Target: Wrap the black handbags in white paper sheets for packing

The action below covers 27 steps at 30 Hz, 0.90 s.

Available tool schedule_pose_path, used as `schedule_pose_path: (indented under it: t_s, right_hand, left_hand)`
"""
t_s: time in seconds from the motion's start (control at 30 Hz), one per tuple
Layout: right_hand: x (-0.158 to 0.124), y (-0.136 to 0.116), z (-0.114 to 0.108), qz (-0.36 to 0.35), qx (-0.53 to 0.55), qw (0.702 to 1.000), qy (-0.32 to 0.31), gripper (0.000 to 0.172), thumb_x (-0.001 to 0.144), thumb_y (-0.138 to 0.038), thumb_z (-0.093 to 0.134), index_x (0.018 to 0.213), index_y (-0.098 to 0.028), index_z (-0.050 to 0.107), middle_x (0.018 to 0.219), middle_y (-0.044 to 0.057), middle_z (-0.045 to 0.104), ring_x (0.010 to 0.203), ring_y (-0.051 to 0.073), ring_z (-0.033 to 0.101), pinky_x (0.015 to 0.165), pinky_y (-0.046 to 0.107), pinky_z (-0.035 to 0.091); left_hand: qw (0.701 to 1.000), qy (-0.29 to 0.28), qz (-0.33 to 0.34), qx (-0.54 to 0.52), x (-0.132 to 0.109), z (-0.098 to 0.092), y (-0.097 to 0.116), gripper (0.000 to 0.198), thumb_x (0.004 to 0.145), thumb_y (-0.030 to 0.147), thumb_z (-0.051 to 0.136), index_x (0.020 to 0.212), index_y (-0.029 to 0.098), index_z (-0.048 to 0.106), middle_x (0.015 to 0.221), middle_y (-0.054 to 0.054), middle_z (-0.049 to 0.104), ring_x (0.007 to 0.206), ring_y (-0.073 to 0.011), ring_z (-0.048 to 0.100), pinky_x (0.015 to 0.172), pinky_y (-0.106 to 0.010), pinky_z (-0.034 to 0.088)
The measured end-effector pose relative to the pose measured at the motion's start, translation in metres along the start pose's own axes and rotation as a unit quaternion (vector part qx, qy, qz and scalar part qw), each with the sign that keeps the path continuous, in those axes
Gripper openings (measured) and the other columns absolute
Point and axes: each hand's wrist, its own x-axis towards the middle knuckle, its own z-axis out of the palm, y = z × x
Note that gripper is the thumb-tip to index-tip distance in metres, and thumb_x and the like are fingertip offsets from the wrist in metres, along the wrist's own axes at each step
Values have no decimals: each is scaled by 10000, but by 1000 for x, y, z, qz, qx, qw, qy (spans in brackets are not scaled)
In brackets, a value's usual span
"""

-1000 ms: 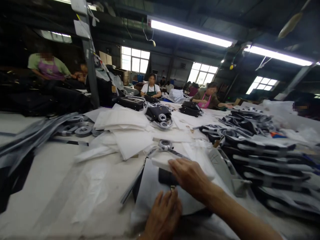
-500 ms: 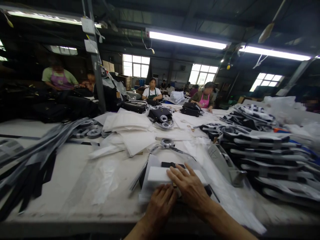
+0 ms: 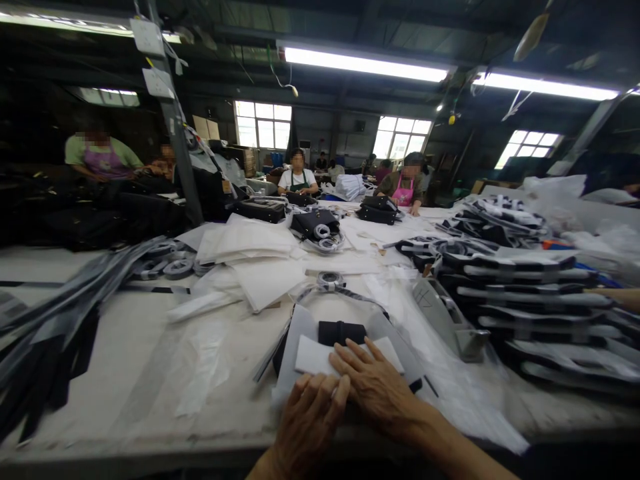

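A black bag (image 3: 281, 353) lies in front of me at the table's near edge, with a pale translucent sheet (image 3: 299, 327) over it. On top sits a piece of white foam sheet (image 3: 313, 357), its far edge bowed. Beyond the foam a black folded band (image 3: 343, 333) shows. My right hand (image 3: 377, 383) rests flat on the foam, fingers stretched out. My left hand (image 3: 313, 413) is at the foam's near edge with bent, closed fingers; what they pinch is hidden. A strap (image 3: 357, 295) loops out behind the bag to a wrapped coil (image 3: 330, 280).
Wrapped black straps (image 3: 75, 320) lie left; white sheets (image 3: 250, 243) are stacked ahead. A grey tape dispenser (image 3: 447, 323) and a tall pile of wrapped black pieces (image 3: 540, 300) stand right. Another person's forearm (image 3: 620, 298) reaches in there. Co-workers sit across the table.
The foam's far edge has shifted toward me and bowed, uncovering more of the black band. My left fingers have come up over its near edge. A forearm has appeared at right; the view has turned slightly.
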Motion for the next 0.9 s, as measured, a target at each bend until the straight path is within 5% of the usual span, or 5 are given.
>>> schedule_pose_path:
  t_s: [0.1, 0.3, 0.57, 0.7, 0.9]
  right_hand:
    - [-1, 0, 5, 4, 0, 1000, 18, 495, 1023, -332, 460, 1511, -270, 397, 1534, 66, 449, 1434, 317, 374, 1163, 595, 301]
    - [-16, 9, 16, 2, -44, 996, 82, 534, 965, -355, 573, 1449, -149, 486, 1490, 122, 499, 1387, 315, 444, 1158, 537, 338]
    - [-41, 20, 43, -42, -133, 964, 228, 534, 925, -59, 422, 1456, -106, 443, 1463, 125, 535, 1378, 254, 451, 1167, 496, 314]
    - [-39, 18, 45, -36, -125, 961, 243, 522, 925, -181, 538, 1436, -108, 462, 1433, 133, 562, 1356, 267, 470, 1166, 489, 307]
    - [-38, 3, 49, 10, -136, 957, 254, 697, 850, -460, 700, 1412, -104, 492, 1408, 165, 576, 1339, 332, 464, 1167, 515, 246]
  left_hand:
    - [998, -62, 3, 18, 11, 10, -3, 463, 1008, 200, 402, 1457, 92, 416, 1375, -130, 595, 1333, -245, 489, 1121, -416, 380]
    - [990, -124, 41, 60, -9, 38, -21, 531, 965, 73, 317, 1496, 66, 340, 1402, -133, 583, 1317, -181, 523, 1069, -329, 462]
    - [979, -141, 95, 109, -12, 32, -17, 522, 988, 137, 335, 1509, 145, 366, 1455, -125, 534, 1335, -252, 506, 1101, -398, 418]
    - [956, -206, 144, 154, -4, 33, -12, 508, 962, 155, 385, 1465, 95, 422, 1404, -181, 565, 1256, -258, 572, 1056, -416, 430]
    - [954, -161, 126, 220, -2, 51, 4, 424, 959, 241, 412, 1289, 42, 588, 1235, -241, 655, 1104, -338, 653, 934, -499, 474]
